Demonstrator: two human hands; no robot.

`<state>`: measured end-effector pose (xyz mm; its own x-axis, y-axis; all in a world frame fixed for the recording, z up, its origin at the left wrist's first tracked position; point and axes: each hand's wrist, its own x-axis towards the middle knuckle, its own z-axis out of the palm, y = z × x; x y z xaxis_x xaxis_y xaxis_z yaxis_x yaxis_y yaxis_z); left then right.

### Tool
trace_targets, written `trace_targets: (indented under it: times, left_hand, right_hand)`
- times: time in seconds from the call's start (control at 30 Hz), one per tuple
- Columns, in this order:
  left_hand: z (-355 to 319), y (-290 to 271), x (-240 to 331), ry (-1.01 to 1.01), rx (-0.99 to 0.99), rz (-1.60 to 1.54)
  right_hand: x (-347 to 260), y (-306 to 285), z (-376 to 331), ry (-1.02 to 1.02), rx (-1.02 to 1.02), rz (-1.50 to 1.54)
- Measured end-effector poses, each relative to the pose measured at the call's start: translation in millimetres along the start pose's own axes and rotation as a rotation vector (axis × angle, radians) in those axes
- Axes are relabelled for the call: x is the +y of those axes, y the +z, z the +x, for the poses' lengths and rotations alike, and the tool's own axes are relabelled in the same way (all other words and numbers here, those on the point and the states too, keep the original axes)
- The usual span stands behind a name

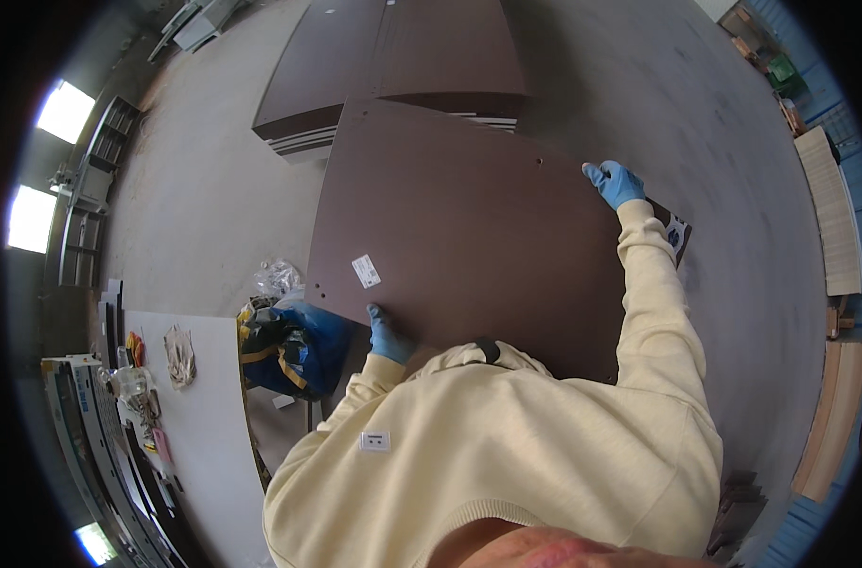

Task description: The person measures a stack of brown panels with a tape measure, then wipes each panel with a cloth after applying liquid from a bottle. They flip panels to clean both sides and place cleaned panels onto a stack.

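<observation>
A large dark brown panel (469,218) lies tilted across the space in front of my body, with small holes near its corners and a white label (366,272) on its face. My left hand (389,337), in a blue glove, grips its near left edge, with the thumb showing on top and the other fingers hidden beneath. On the right edge, my blue-gloved right hand (618,184) is closed round the panel, arm stretched forward. The panel's far edge overlaps the view of a stack of similar brown panels (450,47); I cannot tell whether they touch.
Left of me, a white worktable (204,407) carries a cloth glove and small tools. A blue bag (303,346) and clear plastic wrap (278,277) are between it and the panel. Long boards (822,208) line the right wall. Dark pieces (741,506) stand behind me at right.
</observation>
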<state>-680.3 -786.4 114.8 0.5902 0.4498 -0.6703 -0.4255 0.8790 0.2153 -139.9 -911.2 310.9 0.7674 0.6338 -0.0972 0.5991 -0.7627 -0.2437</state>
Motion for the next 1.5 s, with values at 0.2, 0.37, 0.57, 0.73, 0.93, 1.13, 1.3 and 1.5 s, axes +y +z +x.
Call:
trace_targets:
  times: [0.2, 0.37, 0.57, 0.73, 0.93, 1.13, 1.3, 1.5]
  left_hand:
    - [131.2, 90.4, 39.1, -0.138, 0.188, 0.160]
    - [243.3, 140.3, 57.1, -0.173, 0.313, 0.220]
    - [357.4, 211.9, 22.1, -0.201, 0.311, 0.114]
    - [406.7, 266.3, -21.0, -0.200, 0.437, 0.113]
    - [469.7, 289.9, -48.5, -0.082, 0.412, -0.050]
    - [576.2, 340.2, -48.1, -0.068, 0.484, -0.106]
    - [642.5, 391.4, -21.4, -0.099, 0.463, -0.053]
    - [720.6, 495.0, 8.4, -0.027, 0.511, -0.068]
  right_hand:
    - [53.1, 32.9, 93.4, 0.213, 0.014, 0.005]
    - [94.3, 76.2, 159.6, 0.321, 0.014, 0.020]
    - [147.4, 82.6, 301.7, 0.283, 0.006, -0.024]
    - [183.1, 64.9, 406.0, 0.239, -0.086, -0.028]
    - [191.5, 91.4, 523.9, 0.227, -0.207, -0.060]
    - [173.9, 89.7, 659.1, 0.178, -0.184, -0.094]
    - [160.3, 84.3, 743.6, 0.168, -0.227, -0.086]
    - [159.0, 78.1, 885.1, 0.153, -0.225, -0.050]
